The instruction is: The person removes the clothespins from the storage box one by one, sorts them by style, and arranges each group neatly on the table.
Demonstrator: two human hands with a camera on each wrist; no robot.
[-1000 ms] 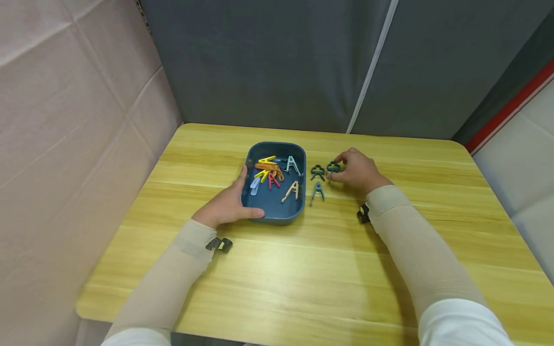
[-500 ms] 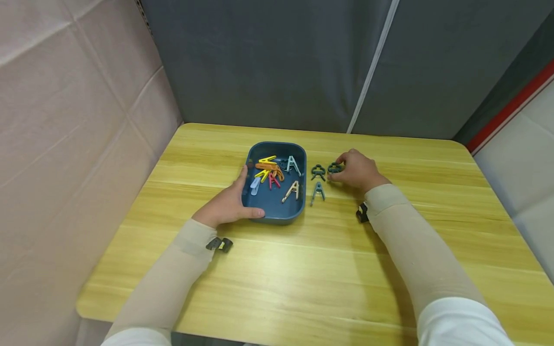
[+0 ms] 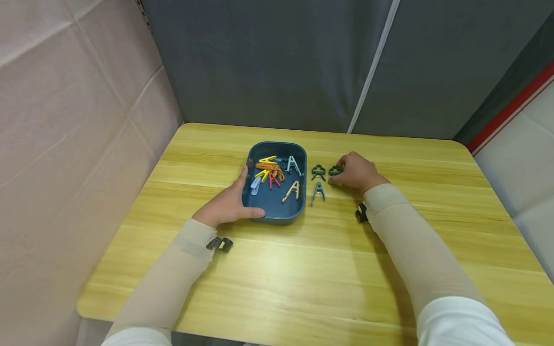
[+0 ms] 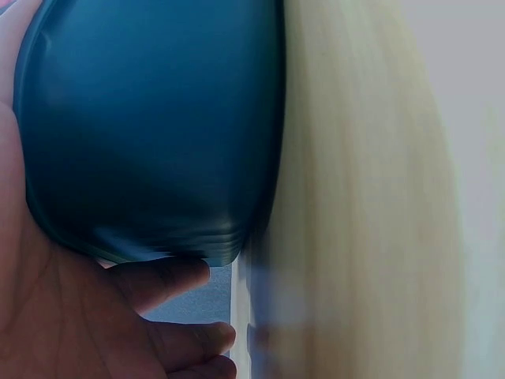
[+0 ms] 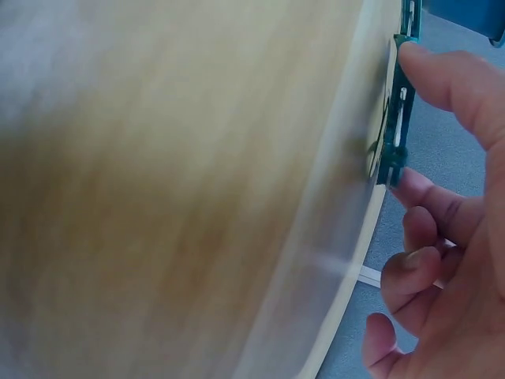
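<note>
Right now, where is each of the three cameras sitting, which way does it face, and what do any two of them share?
Head: worn on the head, facing forward and down at the table; shows both sleeved arms, left hand on the blue tray, right hand at a dark green clip.
Left wrist: beside the left hand, close on the tray's wall.
Right wrist: beside the right hand, along the tabletop; fingers touch the clip.
Shared: head and left wrist both show the tray.

head view high over table (image 3: 303, 269), wrist views close, sharing its surface
</note>
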